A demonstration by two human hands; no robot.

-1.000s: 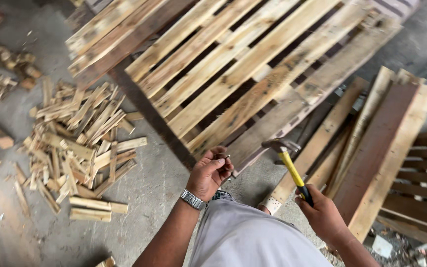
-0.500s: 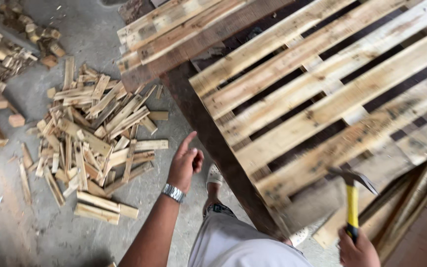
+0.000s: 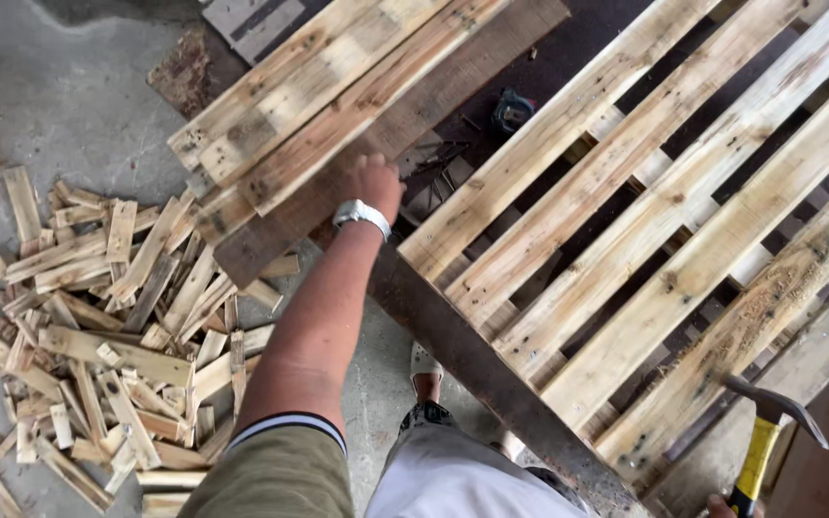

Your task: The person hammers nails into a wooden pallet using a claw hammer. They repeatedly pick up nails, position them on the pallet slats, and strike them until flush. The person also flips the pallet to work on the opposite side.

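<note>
My left hand (image 3: 372, 180), with a silver watch on its wrist, is stretched forward onto a dark board (image 3: 405, 125), just left of a small heap of dark nails (image 3: 443, 153). Its fingers point away from me and are hidden behind the back of the hand. Only the edge of my right hand (image 3: 722, 505) shows at the bottom right, gripping the yellow handle of a claw hammer (image 3: 768, 430) whose steel head hangs over the near corner of a pale wooden pallet (image 3: 674, 221).
A stack of loose planks (image 3: 328, 86) lies left of the nails. A small dark round object (image 3: 510, 109) sits beyond them. Several short wood offcuts (image 3: 98, 317) are heaped on the concrete floor at left. My sandalled foot (image 3: 424, 368) stands by the pallet's edge.
My view has swung right and closer to the pallet. My left hand has reached forward from above the floor to the dark board by the nails. The hammer has stayed low at the right.
</note>
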